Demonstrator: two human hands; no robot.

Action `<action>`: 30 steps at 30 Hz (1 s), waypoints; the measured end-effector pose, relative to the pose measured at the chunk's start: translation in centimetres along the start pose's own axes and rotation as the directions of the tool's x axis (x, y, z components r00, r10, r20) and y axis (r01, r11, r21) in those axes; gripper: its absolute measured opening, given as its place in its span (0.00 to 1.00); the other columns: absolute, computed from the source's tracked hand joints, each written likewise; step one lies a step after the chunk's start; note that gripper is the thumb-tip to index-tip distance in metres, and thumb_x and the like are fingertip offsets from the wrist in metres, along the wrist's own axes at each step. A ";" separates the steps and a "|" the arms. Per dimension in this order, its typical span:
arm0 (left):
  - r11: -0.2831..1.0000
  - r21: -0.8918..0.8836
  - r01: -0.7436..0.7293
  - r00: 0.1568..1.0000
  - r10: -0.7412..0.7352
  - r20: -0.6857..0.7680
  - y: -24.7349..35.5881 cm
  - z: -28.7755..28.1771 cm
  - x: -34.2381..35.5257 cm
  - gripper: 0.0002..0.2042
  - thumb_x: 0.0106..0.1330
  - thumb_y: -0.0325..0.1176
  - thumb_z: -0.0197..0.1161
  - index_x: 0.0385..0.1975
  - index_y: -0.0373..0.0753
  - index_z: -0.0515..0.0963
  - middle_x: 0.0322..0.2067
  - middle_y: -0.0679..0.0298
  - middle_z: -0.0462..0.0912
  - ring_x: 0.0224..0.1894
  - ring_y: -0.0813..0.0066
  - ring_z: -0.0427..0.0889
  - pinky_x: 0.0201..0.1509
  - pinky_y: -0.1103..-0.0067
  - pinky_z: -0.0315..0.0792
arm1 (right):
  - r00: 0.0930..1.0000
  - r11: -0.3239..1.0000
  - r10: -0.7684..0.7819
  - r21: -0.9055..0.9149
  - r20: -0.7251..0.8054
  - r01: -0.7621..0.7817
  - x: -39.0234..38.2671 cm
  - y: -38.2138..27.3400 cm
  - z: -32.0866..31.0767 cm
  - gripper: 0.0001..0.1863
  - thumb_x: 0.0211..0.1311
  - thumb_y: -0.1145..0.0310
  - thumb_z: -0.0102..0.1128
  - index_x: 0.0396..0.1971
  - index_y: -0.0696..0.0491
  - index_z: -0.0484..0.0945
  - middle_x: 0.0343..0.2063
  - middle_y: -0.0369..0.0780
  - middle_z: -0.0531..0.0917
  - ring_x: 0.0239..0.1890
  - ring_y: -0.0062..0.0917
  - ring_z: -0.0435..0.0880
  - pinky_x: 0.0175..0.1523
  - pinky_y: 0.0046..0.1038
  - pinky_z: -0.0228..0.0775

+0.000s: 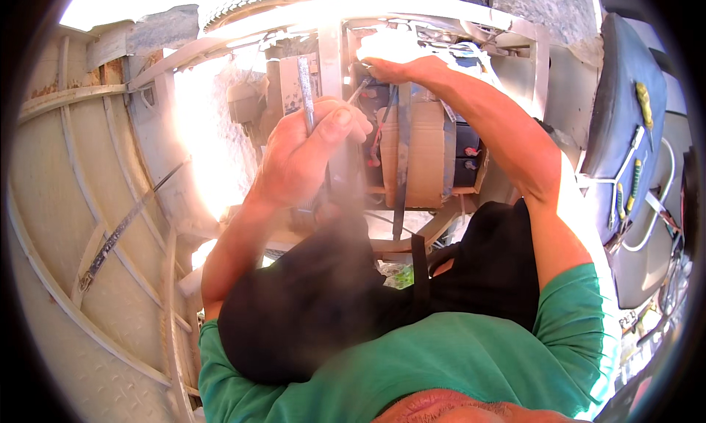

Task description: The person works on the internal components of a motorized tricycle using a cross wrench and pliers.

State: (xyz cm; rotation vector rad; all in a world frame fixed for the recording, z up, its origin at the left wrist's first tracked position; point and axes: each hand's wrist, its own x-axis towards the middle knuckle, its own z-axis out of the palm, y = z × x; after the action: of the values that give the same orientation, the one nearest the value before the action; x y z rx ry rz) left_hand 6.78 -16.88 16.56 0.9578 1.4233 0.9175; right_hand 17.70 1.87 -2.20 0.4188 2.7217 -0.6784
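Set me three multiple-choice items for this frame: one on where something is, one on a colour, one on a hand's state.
1. Where is the right hand?
A. Resting on the seat
B. Reaching into the open compartment above the cardboard-wrapped block
C. On the floor panel

2. What colour is the person's shirt?
A. Green
B. Red
C. White

3. How is the left hand?
A. Open and empty
B. Out of view
C. Closed around a slim metal tool

Answers: 1 B, the arm stretches to the wiring above the block. 2 A, both sleeves are green. 3 C, the fingers wrap the shaft, which sticks up from the fist.
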 end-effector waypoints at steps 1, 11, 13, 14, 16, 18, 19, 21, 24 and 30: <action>0.999 0.050 0.000 1.000 -0.001 0.013 0.3 -0.1 0.4 0.21 0.77 0.41 0.44 0.32 0.30 0.78 0.41 0.56 0.82 0.49 0.67 0.77 0.60 0.72 0.65 | 0.999 0.998 0.034 0.045 0.033 -0.035 -0.7 0.2 -0.6 0.11 0.65 0.66 0.46 0.39 0.49 0.79 0.40 0.42 0.82 0.43 0.35 0.81 0.50 0.34 0.75; 0.723 0.671 -0.162 0.984 0.071 0.162 4.7 -0.8 3.6 0.07 0.65 0.27 0.57 0.39 0.34 0.78 0.40 0.58 0.81 0.43 0.62 0.80 0.50 0.72 0.71 | 0.995 0.998 -0.056 -0.033 -0.080 0.054 0.7 1.5 2.2 0.12 0.66 0.62 0.47 0.35 0.49 0.80 0.36 0.41 0.84 0.39 0.35 0.80 0.48 0.35 0.73; 0.526 0.743 -0.414 0.897 0.097 0.431 5.7 -1.2 4.4 0.10 0.58 0.23 0.61 0.40 0.35 0.79 0.37 0.59 0.80 0.41 0.58 0.79 0.48 0.69 0.72 | 0.976 0.998 -0.017 0.061 -0.215 0.030 0.6 0.5 2.2 0.10 0.58 0.67 0.53 0.32 0.49 0.84 0.33 0.41 0.86 0.35 0.34 0.84 0.41 0.35 0.76; 0.416 0.735 -0.535 0.828 0.083 0.555 5.9 -1.4 4.8 0.12 0.54 0.22 0.63 0.40 0.36 0.79 0.36 0.59 0.79 0.40 0.57 0.78 0.47 0.68 0.72 | 0.960 0.994 0.007 0.109 -0.281 0.025 0.6 -0.1 2.1 0.09 0.54 0.70 0.56 0.31 0.49 0.87 0.32 0.41 0.87 0.33 0.33 0.85 0.38 0.35 0.77; 0.352 0.740 -0.573 0.814 0.141 0.563 6.4 -1.2 5.9 0.15 0.50 0.22 0.65 0.40 0.37 0.79 0.34 0.61 0.78 0.38 0.57 0.78 0.44 0.67 0.72 | 0.973 0.993 0.024 0.118 -0.231 0.003 1.1 0.5 2.7 0.09 0.56 0.69 0.56 0.32 0.49 0.86 0.31 0.40 0.86 0.32 0.32 0.85 0.37 0.34 0.76; 0.234 0.793 -0.563 0.825 0.208 0.525 7.1 -0.7 6.7 0.15 0.49 0.22 0.66 0.40 0.38 0.79 0.32 0.62 0.78 0.37 0.57 0.78 0.42 0.66 0.72 | 0.967 0.963 0.053 0.269 -0.248 0.016 1.5 2.2 4.5 0.10 0.58 0.68 0.54 0.34 0.50 0.85 0.33 0.40 0.86 0.34 0.33 0.83 0.39 0.35 0.76; 0.153 0.845 -0.513 0.847 0.248 0.470 7.1 -1.0 6.5 0.15 0.50 0.23 0.66 0.40 0.38 0.79 0.32 0.62 0.78 0.36 0.57 0.78 0.42 0.67 0.72 | 0.966 0.960 0.060 0.279 -0.251 0.013 1.6 2.4 5.0 0.11 0.59 0.68 0.54 0.34 0.50 0.85 0.33 0.41 0.86 0.34 0.33 0.83 0.39 0.35 0.76; 0.103 0.925 -0.367 0.893 0.318 0.319 6.8 -0.5 5.8 0.13 0.53 0.25 0.68 0.40 0.39 0.80 0.32 0.61 0.80 0.34 0.58 0.80 0.39 0.68 0.72 | 0.966 0.961 0.078 0.275 -0.248 -0.007 1.7 2.6 5.7 0.11 0.59 0.67 0.53 0.34 0.50 0.85 0.33 0.41 0.86 0.34 0.34 0.84 0.40 0.36 0.76; 0.297 0.936 -0.190 0.950 0.296 0.100 5.6 0.9 4.0 0.13 0.55 0.25 0.68 0.41 0.39 0.80 0.32 0.59 0.80 0.33 0.58 0.80 0.39 0.68 0.72 | 0.968 0.965 0.080 0.263 -0.240 -0.015 2.0 2.0 5.2 0.11 0.59 0.67 0.53 0.35 0.50 0.85 0.34 0.41 0.86 0.34 0.34 0.84 0.40 0.36 0.76; 0.077 0.831 -0.551 0.761 0.454 0.463 5.3 0.5 5.8 0.11 0.47 0.32 0.74 0.20 0.41 0.74 0.21 0.66 0.75 0.21 0.69 0.72 0.23 0.73 0.63 | 0.967 0.970 0.089 0.241 -0.238 -0.030 1.6 1.5 4.2 0.12 0.60 0.67 0.52 0.36 0.51 0.85 0.35 0.42 0.86 0.35 0.36 0.84 0.41 0.37 0.75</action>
State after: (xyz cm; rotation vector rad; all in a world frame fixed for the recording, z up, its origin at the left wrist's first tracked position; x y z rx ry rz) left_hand 7.32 -9.54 19.34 2.5702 1.5344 0.3237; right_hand 17.66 1.41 -6.94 0.6807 2.8524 -0.9998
